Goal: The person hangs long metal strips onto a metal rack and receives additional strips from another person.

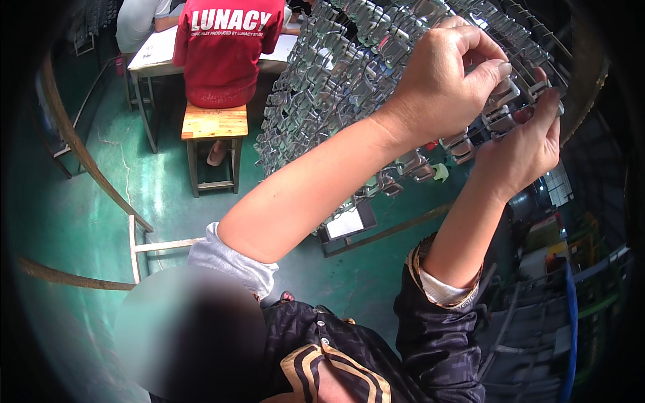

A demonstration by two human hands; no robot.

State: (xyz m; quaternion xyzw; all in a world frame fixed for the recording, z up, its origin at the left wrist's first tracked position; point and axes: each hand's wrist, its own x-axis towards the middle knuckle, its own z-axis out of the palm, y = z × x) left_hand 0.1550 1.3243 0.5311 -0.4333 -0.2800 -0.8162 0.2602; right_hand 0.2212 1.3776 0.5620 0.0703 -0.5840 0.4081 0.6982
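Red cloth across the back of a person [222,57] on a wooden stool [215,124] carries the plainest writing in view: white capitals in one bold line, a much smaller line beneath. That person sits at a white-topped table [156,59], well apart from the working hands. At upper right hangs a dense rack of silvery metal pieces [349,87], plate-like with rounded corners, too small for any marking on them to be told. The left hand [457,77] reaches up over the rack's near edge, its thumb and forefinger curled into a ring with the tips together; whether something thin is pinched there I cannot tell. Just below those tips is a hanging plate [505,90], its long axis slanting from lower left to upper right. The right hand [521,144], lower and farther right, is nearly closed, thumb against fingers, with a small metal piece [538,88] between them at the rack's right end. Most of that piece is covered, so which end it points with is unclear; its visible edge slopes gently up to the right. Near the rack's lower edge, below the left wrist, is a yellow-green scrap [440,172].
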